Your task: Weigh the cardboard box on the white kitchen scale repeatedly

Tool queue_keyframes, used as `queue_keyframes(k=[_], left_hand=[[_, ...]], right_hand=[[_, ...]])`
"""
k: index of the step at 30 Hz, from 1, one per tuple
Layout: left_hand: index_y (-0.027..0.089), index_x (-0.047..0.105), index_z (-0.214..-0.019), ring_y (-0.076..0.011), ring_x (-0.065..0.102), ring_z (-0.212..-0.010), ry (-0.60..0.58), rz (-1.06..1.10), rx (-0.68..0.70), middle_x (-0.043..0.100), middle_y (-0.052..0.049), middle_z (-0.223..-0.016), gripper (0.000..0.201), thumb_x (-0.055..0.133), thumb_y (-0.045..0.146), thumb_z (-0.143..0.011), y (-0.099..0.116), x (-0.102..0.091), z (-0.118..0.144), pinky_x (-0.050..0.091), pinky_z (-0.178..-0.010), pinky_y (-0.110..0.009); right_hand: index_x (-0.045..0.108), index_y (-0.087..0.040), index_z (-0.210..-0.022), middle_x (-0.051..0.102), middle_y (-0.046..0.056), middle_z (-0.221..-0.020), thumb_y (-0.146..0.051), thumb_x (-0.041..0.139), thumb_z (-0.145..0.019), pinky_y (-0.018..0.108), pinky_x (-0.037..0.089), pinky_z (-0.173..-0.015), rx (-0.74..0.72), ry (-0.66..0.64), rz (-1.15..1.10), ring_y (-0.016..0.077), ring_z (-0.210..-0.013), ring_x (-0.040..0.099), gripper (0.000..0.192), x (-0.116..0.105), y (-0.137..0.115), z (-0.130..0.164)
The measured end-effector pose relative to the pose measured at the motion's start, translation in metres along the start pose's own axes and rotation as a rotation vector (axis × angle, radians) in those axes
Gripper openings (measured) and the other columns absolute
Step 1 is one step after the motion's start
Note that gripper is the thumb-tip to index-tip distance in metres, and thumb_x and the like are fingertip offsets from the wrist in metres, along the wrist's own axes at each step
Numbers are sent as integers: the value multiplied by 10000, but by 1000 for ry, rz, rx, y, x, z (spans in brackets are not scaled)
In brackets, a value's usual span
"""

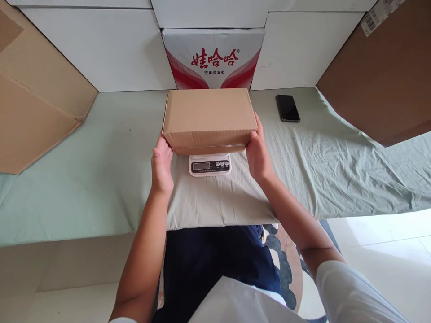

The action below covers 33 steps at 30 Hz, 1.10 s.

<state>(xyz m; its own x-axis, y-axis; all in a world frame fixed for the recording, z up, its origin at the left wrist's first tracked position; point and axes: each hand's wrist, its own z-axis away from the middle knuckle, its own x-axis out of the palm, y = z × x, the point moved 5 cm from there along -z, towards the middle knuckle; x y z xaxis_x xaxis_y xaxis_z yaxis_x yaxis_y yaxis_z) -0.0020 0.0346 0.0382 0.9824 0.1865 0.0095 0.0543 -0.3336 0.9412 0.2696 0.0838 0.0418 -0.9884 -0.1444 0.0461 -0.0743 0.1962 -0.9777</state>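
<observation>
A brown cardboard box [210, 110] is held between my two hands, over a white digital scale [210, 165]. My left hand [162, 166] grips the box's left side near its front corner. On the opposite side, my right hand [258, 150] presses the right end, thumb at the front corner and fingers along the side. The box covers the scale's platform, so I cannot tell if it rests on it. Only the scale's front panel, with a blank-looking display and several buttons, shows.
Behind the box stands a white and red printed carton [215, 58] against white panels. A black smartphone [288, 108] lies to the right on the green cloth [111, 179]. Large cardboard pieces flank the table at left [40, 89] and right [387, 80].
</observation>
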Motion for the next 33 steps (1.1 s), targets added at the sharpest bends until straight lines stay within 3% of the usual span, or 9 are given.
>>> queue_keyframes(k=[7,14,25,28,31,33], left_hand=[[351,669,-1588,-366,416,-1764,9,21,-17,623,-80,-1745,935,356,985,-978,5,3,2,391,-1416,-517],[310,721,-1500,-387,500,-1701,29,87,-1,650,-73,-1730,851,425,936,-1006,0,0,1,389,-1409,-524],[313,670,-1572,-378,415,-1762,10,65,5,581,-71,-1799,859,407,918,-1022,1,2,2,355,-1436,-522],[335,589,-1665,-316,239,-1838,112,30,72,428,-18,-1905,903,331,927,-1035,2,-15,0,225,-1506,-484],[386,549,-1698,-258,83,-1864,273,16,103,328,66,-1944,963,75,918,-1049,3,-47,-1,90,-1535,-483],[430,567,-1680,-248,54,-1863,312,39,81,332,110,-1937,999,-14,917,-1029,2,-63,-1,52,-1540,-490]], right_hand=[[218,-475,-1794,244,-116,-1965,-896,500,-928,551,256,-1554,28,26,19,261,-1871,180,1003,-2,1,-1],[199,-503,-1791,234,-148,-1964,-867,467,-959,566,263,-1548,10,10,33,256,-1873,182,947,-2,2,-2],[190,-530,-1801,226,-164,-1966,-951,446,-929,616,248,-1545,-2,2,60,293,-1879,164,1001,-2,7,-6],[171,-552,-1806,225,-154,-1967,-980,402,-922,660,209,-1537,-58,60,80,318,-1887,132,1009,-16,1,-8],[151,-602,-1798,230,-159,-1961,-958,337,-950,699,173,-1516,-159,203,105,337,-1890,93,938,-51,-7,-13],[147,-601,-1802,236,-153,-1958,-938,285,-963,729,152,-1498,-208,282,106,355,-1888,82,914,-76,-8,-18]])
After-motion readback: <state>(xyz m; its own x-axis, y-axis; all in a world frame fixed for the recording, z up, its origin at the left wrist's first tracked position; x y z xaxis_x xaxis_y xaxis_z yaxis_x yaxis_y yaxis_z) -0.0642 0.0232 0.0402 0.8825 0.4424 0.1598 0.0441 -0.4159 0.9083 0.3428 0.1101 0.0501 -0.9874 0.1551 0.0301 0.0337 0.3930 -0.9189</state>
